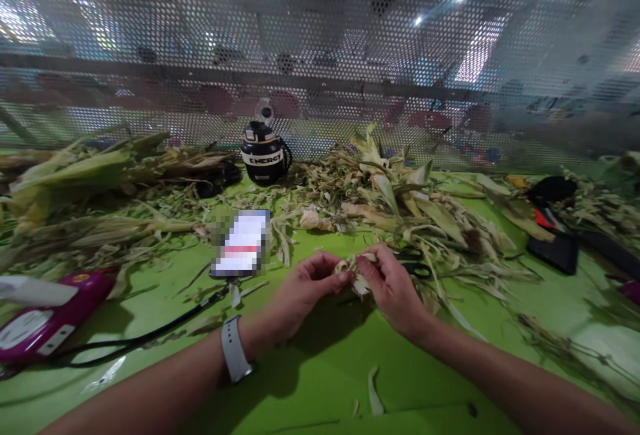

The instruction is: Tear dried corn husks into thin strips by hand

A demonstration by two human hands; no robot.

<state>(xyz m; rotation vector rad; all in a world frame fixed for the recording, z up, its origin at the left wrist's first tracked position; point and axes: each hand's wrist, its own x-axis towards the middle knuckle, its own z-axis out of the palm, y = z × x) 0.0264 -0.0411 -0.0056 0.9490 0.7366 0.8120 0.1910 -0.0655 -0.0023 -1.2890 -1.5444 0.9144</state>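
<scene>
Between my two hands is a small bundle of pale corn husk strips [359,280], held just above the green table. My left hand [315,282], with a grey watch band [235,348] at its wrist, pinches the bundle's left side between thumb and finger. On the right side, my right hand [393,285] grips the same bundle, thumb pressed on top. Part of the bundle is hidden by the fingers. Dark-handled scissors [419,268] lie just behind my right hand. A heap of dried corn husks [400,195] spreads beyond the hands.
A phone [241,242] with a lit screen lies left of centre, a cord running from it. Farther left are a purple device [65,315] and long corn husks [75,188]. A black jug [263,155] stands before the perforated metal panel [320,42]. A dark phone [553,252] lies right.
</scene>
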